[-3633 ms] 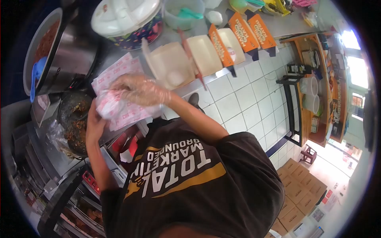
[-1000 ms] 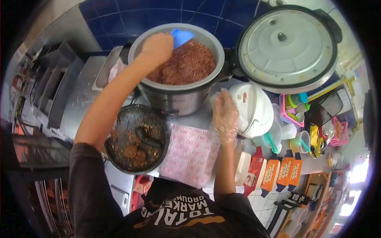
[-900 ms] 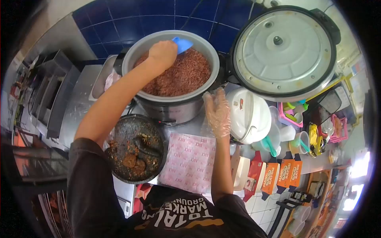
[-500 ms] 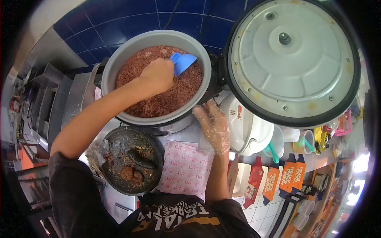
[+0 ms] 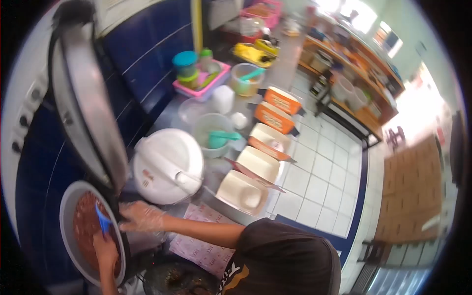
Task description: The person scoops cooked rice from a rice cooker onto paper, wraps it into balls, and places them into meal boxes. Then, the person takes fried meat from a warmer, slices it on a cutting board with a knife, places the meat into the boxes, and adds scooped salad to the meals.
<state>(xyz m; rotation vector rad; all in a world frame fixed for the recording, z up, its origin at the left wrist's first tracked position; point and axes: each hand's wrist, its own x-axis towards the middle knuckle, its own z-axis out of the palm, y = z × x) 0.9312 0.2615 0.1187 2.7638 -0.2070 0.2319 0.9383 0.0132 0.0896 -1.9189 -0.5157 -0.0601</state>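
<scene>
My left hand (image 5: 104, 250) is closed on the handle of a blue scoop (image 5: 102, 219), which is over or in the reddish-brown rice (image 5: 84, 223). The rice fills the grey inner pot (image 5: 67, 241) of a large cooker at lower left. My right hand (image 5: 142, 217), in a clear plastic glove, has its fingers stretched toward the pot's near side; contact with the rim cannot be made out. Behind the pot the big metal lid (image 5: 84, 105) stands raised. Patterned paper (image 5: 204, 233) lies beside my right forearm, and a dark mortar (image 5: 179, 279) shows partly at the bottom edge.
A white lidded container (image 5: 167, 164) stands beside the cooker. Past it are a tub with a turquoise scoop (image 5: 221, 138) and a pink basket (image 5: 201, 88). Open food boxes (image 5: 243, 192) line the counter edge above a tiled floor (image 5: 314, 182). Wooden shelves (image 5: 354, 73) stand farther off.
My view has swung to the right, bringing the box row and room into sight and moving the pot to lower left. The blue scoop remains in my left hand; its handle now points downward.
</scene>
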